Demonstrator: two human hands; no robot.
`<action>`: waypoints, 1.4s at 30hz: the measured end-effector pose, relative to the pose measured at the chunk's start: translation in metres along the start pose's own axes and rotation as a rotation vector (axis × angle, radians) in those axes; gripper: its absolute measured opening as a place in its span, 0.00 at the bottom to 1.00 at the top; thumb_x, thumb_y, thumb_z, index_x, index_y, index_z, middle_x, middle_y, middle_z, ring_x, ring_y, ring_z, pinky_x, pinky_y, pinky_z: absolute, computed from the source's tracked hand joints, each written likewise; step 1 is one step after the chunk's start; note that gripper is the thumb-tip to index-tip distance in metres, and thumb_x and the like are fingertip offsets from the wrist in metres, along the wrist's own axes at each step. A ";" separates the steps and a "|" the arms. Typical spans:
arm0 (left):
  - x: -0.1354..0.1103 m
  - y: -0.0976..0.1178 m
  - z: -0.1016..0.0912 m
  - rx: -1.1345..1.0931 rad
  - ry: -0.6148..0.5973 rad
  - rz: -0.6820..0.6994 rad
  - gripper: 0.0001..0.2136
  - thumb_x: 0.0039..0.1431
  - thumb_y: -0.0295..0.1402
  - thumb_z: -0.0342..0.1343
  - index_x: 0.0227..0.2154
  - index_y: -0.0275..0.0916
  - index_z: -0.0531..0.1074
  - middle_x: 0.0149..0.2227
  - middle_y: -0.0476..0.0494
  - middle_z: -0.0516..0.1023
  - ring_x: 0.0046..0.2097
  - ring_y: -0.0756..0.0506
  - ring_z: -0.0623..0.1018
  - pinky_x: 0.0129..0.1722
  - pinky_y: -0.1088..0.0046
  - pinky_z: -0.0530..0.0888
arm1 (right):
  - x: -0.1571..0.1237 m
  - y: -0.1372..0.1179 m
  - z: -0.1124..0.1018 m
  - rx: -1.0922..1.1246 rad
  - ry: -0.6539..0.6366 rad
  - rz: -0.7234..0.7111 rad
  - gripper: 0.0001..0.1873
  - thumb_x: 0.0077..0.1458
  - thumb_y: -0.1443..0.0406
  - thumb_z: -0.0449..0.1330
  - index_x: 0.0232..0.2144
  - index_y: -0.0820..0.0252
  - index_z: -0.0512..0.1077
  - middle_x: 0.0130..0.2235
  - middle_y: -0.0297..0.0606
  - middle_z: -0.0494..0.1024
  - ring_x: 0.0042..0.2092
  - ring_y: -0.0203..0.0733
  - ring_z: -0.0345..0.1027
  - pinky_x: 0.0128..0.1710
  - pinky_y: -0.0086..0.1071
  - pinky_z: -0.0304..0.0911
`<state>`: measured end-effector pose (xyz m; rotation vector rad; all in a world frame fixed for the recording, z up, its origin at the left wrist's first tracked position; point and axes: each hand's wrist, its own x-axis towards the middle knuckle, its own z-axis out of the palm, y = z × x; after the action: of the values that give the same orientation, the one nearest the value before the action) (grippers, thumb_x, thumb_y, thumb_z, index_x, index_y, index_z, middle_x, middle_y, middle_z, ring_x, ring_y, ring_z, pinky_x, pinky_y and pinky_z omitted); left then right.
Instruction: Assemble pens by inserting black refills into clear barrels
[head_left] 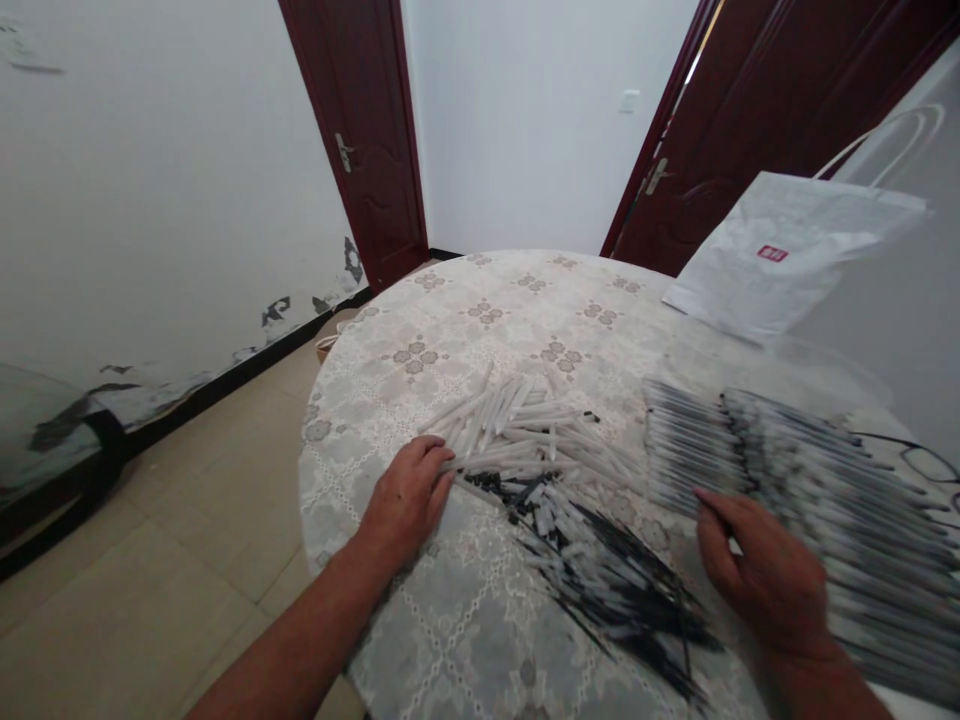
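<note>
My left hand (409, 497) is at the left edge of a pile of white pen barrels (525, 420), its thumb and fingers closed on the end of one barrel. Below the pile lies a loose heap of thin black refills and small white pieces (615, 570), blurred in places. My right hand (765, 570) is pinched on a dark, slim pen, mostly hidden by the fingers. It is at the near end of a row of assembled-looking pens (686, 445). A larger row of pens (862, 520) lies side by side to the right, partly behind this hand.
The round table has a patterned cloth (487, 310). A white paper bag (795, 255) with handles stands at the back right. Dark-framed glasses (930, 462) lie at the right edge. Two dark red doors (360, 130) and white walls are beyond.
</note>
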<state>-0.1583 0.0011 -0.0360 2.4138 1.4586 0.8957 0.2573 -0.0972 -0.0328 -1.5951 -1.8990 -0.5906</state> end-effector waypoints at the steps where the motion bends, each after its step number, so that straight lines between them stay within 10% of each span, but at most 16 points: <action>1: 0.001 -0.001 0.001 0.020 -0.005 0.013 0.11 0.64 0.34 0.50 0.46 0.44 0.73 0.50 0.39 0.73 0.52 0.39 0.74 0.52 0.59 0.73 | 0.001 -0.001 0.000 0.000 -0.002 0.000 0.11 0.58 0.66 0.58 0.45 0.55 0.73 0.39 0.40 0.80 0.36 0.42 0.75 0.38 0.33 0.67; 16: -0.016 0.020 -0.028 0.110 0.031 0.027 0.13 0.64 0.41 0.48 0.44 0.43 0.73 0.44 0.41 0.79 0.46 0.39 0.78 0.49 0.60 0.73 | 0.015 -0.012 -0.019 0.318 -0.224 0.098 0.14 0.62 0.65 0.51 0.44 0.60 0.74 0.40 0.44 0.79 0.42 0.44 0.73 0.46 0.35 0.65; 21: -0.025 0.057 -0.038 -0.178 0.007 -0.315 0.14 0.60 0.46 0.55 0.43 0.44 0.72 0.42 0.42 0.81 0.44 0.38 0.80 0.47 0.58 0.75 | 0.023 -0.005 -0.038 0.378 -0.526 0.080 0.13 0.62 0.64 0.51 0.36 0.59 0.76 0.33 0.39 0.79 0.36 0.40 0.71 0.39 0.31 0.61; 25: -0.006 0.105 -0.022 -0.828 -0.091 -0.540 0.16 0.58 0.44 0.58 0.43 0.40 0.66 0.37 0.41 0.82 0.40 0.40 0.82 0.45 0.57 0.77 | 0.024 0.005 -0.050 0.412 -0.673 0.112 0.16 0.62 0.59 0.53 0.29 0.60 0.75 0.28 0.36 0.77 0.30 0.37 0.67 0.32 0.29 0.55; 32: 0.055 0.179 0.024 -1.408 -0.230 -0.419 0.16 0.56 0.37 0.61 0.45 0.38 0.67 0.39 0.39 0.81 0.41 0.42 0.82 0.42 0.62 0.78 | 0.021 -0.004 -0.048 0.342 -0.783 0.136 0.21 0.59 0.52 0.56 0.25 0.60 0.77 0.26 0.38 0.78 0.27 0.37 0.66 0.27 0.29 0.49; 42: 0.061 0.172 0.067 -1.385 -0.190 -0.383 0.14 0.55 0.42 0.62 0.36 0.36 0.71 0.39 0.40 0.80 0.39 0.45 0.80 0.36 0.67 0.79 | 0.018 -0.010 -0.028 0.307 -0.826 0.206 0.15 0.55 0.58 0.59 0.28 0.61 0.80 0.28 0.39 0.80 0.29 0.38 0.69 0.28 0.28 0.51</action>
<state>0.0288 -0.0234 0.0113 1.1023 0.6983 1.0110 0.2500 -0.1043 0.0003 -1.9474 -2.1732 0.5184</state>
